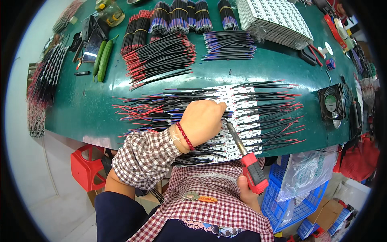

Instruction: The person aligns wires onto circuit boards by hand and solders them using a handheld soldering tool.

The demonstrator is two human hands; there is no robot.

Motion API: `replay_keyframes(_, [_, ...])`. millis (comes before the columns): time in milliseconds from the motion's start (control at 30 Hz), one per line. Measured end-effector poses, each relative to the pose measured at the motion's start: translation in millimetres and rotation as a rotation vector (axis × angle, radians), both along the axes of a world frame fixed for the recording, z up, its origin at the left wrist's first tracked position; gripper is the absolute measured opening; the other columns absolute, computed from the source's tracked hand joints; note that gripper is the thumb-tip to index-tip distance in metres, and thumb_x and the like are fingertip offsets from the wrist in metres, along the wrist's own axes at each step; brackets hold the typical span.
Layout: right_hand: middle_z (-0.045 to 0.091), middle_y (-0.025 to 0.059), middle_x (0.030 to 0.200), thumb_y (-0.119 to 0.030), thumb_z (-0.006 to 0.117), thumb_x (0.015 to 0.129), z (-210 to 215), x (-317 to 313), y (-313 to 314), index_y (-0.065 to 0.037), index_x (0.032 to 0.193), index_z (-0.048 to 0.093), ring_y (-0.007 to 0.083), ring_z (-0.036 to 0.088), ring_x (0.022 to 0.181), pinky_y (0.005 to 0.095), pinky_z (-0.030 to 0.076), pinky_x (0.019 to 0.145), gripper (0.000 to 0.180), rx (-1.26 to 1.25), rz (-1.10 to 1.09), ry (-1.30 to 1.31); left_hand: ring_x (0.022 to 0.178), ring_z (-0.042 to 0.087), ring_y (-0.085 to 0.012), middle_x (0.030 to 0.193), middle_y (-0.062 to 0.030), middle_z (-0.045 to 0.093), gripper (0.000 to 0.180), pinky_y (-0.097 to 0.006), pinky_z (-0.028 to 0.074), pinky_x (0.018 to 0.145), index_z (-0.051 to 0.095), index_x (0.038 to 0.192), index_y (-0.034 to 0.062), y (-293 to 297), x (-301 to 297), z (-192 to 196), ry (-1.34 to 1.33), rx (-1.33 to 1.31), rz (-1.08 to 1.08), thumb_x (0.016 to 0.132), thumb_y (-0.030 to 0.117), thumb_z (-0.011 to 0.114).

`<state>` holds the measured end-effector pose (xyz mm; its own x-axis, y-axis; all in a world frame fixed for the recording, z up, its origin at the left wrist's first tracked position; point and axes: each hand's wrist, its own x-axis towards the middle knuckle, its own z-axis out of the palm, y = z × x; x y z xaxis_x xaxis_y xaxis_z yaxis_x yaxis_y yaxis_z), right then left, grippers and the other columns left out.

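Fingers of left hand (pixel 201 119) curled onto wires (pixel 258 105); right hand (pixel 246 189) grips soldering iron (pixel 245 153). Hot tip close: burn risk.

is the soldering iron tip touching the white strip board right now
Touching: the head view shows the soldering iron tip meeting the white strip board beside the left hand.

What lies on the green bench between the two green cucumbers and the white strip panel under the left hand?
In the head view, between the cucumbers and the white strip panel under the left hand lies a loose pile of black wires with red ends.
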<state>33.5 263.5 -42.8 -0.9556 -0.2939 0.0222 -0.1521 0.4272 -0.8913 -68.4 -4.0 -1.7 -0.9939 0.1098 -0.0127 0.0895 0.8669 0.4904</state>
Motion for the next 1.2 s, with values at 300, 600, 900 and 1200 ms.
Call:
replay_keyframes(300, [0.059, 0.0069, 0.073, -0.015, 0.068, 0.079, -7.9, 10.5, 13.1, 0.001, 0.086, 0.062, 0.0171, 0.056, 0.062, 0.0302, 0.046, 0.057, 0.018, -0.279, -0.104, -0.235, 0.074, 0.062, -0.0367, 0.072, -0.0173, 0.061, 0.015, -0.046, 0.049, 0.065, 0.056, 0.077, 0.0003, 0.1, 0.7, 0.3, -0.011, -0.004, 0.000, 0.069, 0.010, 0.064])
replay_keyframes(600, [0.059, 0.0040, 0.071, -0.011, 0.067, 0.082, 10.7, 5.5, 2.3, -0.002, 0.082, 0.061, 0.0135, 0.053, 0.060, 0.0296, 0.044, 0.055, 0.011, -0.315, -0.118, -0.360, 0.073, 0.060, -0.0380, 0.075, -0.0185, 0.060, 0.015, -0.046, 0.048, 0.065, 0.054, 0.076, -0.0001, 2.6, 7.8, -0.2, 0.066, 0.030, 0.037, 0.071, 0.010, 0.064])
replay_keyframes(900, [0.058, 0.0059, 0.078, -0.013, 0.068, 0.081, -2.5, 9.2, 11.7, -0.001, 0.088, 0.060, 0.0161, 0.054, 0.067, 0.0303, 0.045, 0.060, 0.016, -0.186, -0.060, -0.310, 0.068, 0.062, -0.0346, 0.075, -0.0174, 0.061, 0.010, -0.043, 0.050, 0.062, 0.056, 0.076, -0.0009, 5.9, 9.1, -1.8, 0.116, -0.001, 0.019, 0.068, 0.004, 0.061])
replay_keyframes(1200, [0.058, 0.0058, 0.078, -0.014, 0.067, 0.082, 1.0, 4.9, 9.6, -0.001, 0.089, 0.060, 0.0165, 0.055, 0.068, 0.0304, 0.045, 0.062, 0.016, -0.187, -0.032, -0.293, 0.068, 0.060, -0.0377, 0.074, -0.0180, 0.059, 0.016, -0.045, 0.048, 0.061, 0.051, 0.077, 0.0000, 10.6, 12.1, -4.1, 0.100, 0.030, 0.080, 0.070, 0.008, 0.063])
